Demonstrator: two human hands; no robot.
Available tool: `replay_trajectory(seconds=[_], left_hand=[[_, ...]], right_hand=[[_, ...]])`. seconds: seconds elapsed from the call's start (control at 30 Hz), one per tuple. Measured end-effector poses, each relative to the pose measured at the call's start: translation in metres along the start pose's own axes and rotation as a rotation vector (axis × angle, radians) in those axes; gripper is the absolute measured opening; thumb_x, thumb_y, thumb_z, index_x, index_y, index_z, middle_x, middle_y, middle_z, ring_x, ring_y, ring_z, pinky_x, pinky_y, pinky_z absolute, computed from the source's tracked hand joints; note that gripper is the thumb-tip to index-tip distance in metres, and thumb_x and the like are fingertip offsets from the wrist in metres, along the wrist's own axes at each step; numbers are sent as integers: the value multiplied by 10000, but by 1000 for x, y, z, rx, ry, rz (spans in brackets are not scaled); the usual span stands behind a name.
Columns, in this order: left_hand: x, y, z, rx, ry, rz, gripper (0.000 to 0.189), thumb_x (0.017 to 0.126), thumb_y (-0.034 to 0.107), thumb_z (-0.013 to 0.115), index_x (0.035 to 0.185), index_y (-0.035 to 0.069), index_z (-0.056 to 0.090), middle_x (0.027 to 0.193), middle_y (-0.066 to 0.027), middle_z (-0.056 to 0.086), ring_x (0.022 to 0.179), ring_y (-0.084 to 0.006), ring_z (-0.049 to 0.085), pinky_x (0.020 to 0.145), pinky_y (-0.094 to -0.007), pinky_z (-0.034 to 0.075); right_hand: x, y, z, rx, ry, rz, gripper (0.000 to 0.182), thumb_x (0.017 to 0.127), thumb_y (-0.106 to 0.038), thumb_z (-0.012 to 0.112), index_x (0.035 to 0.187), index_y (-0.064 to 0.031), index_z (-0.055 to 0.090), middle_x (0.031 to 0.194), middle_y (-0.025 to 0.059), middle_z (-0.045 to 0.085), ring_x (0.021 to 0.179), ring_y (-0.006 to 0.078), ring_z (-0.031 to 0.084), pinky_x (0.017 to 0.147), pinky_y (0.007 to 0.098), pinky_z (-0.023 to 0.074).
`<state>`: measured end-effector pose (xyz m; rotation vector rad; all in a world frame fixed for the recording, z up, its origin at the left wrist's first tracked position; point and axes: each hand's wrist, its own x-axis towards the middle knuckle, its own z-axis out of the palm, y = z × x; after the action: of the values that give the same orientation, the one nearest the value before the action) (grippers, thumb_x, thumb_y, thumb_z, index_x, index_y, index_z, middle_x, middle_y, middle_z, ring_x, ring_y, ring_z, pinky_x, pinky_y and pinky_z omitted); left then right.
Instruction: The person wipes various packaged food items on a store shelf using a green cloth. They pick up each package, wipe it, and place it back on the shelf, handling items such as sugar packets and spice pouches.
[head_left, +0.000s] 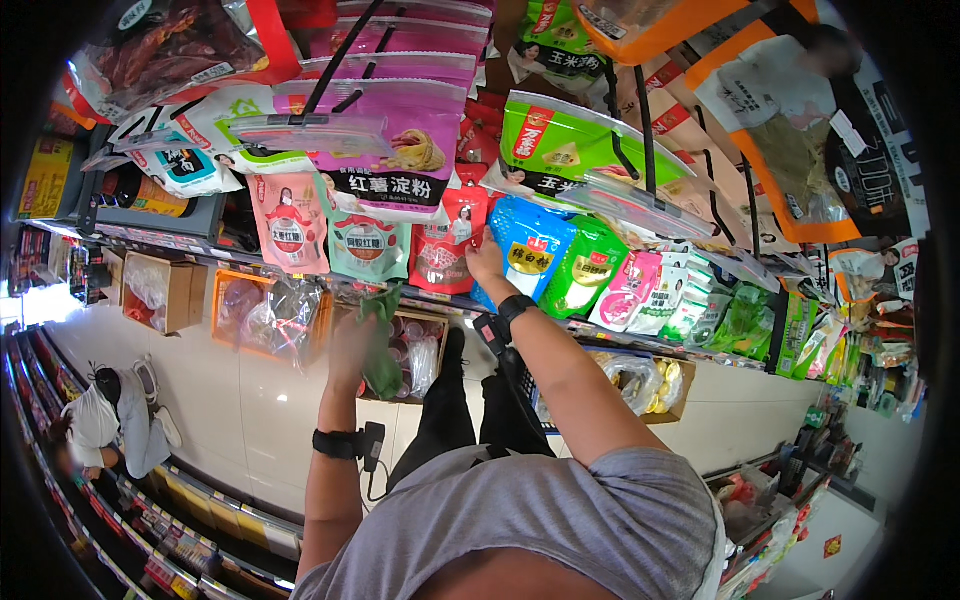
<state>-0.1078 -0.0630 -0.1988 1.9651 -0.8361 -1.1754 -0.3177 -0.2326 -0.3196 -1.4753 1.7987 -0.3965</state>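
On the shelf edge stands a row of sugar pouches. My right hand (486, 259) touches the gap between a red pouch (448, 247) and a blue pouch (529, 251); its fingertips are partly hidden between them, so its grip cannot be made out. Lower and to the left, my left hand (352, 345) is blurred and holds a green cloth (384, 345) that hangs in front of the shelf. A mint-green pouch (367, 251) and a pink pouch (291, 225) stand left of the red one. A green pouch (583, 266) stands right of the blue one.
Large purple starch bags (397, 142) and green bags (577, 142) hang from hooks above the row. Below the shelf are an orange basket (225, 311), a cardboard box of jars (442, 337) and a box with yellow-wrapped goods (679, 397). Another person (127, 420) crouches at lower left.
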Motion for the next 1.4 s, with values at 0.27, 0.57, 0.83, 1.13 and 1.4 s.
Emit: replay_trajectory(seconds=[0.27, 0.57, 0.83, 1.13, 1.4], left_hand=[[13, -60, 1, -118, -28, 83, 200, 781, 144, 537, 915, -5, 540, 812, -113, 552, 732, -221, 532, 634, -340, 431], [-15, -4, 2, -460, -95, -211, 194, 830, 134, 532, 997, 37, 555, 785, -10, 559, 640, -86, 526, 532, -221, 441], [-5, -5, 15, -497, -94, -193, 258, 807, 122, 538, 1036, 3, 531, 846, -29, 552, 717, -116, 517, 624, -239, 429], [10, -17, 24, -407, -141, -109, 276, 816, 162, 527, 1037, -1, 554, 858, -39, 571, 742, -107, 518, 628, -243, 426], [5, 6, 37, -475, -155, -210, 295, 813, 188, 549, 1055, 19, 551, 816, -26, 576, 700, -103, 526, 607, -233, 427]], right_hand=[[12, -12, 16, -6, 316, 23, 380, 686, -151, 594, 1008, 26, 496, 954, 223, 552, 863, 350, 544, 745, 409, 452], [26, -10, 10, -175, 313, 63, 181, 703, -247, 604, 775, -86, 643, 773, 144, 620, 730, 316, 597, 649, 401, 487], [16, -13, -9, -256, 205, 33, 149, 697, -228, 594, 770, -104, 631, 753, 128, 619, 726, 306, 599, 625, 403, 489], [-11, 9, -5, 265, 196, -292, 131, 728, -77, 560, 685, -9, 457, 606, 140, 501, 546, 260, 481, 507, 357, 385], [-54, 9, -48, 493, 101, -241, 140, 785, -46, 537, 707, -22, 424, 566, 37, 401, 538, 117, 385, 502, 276, 352]])
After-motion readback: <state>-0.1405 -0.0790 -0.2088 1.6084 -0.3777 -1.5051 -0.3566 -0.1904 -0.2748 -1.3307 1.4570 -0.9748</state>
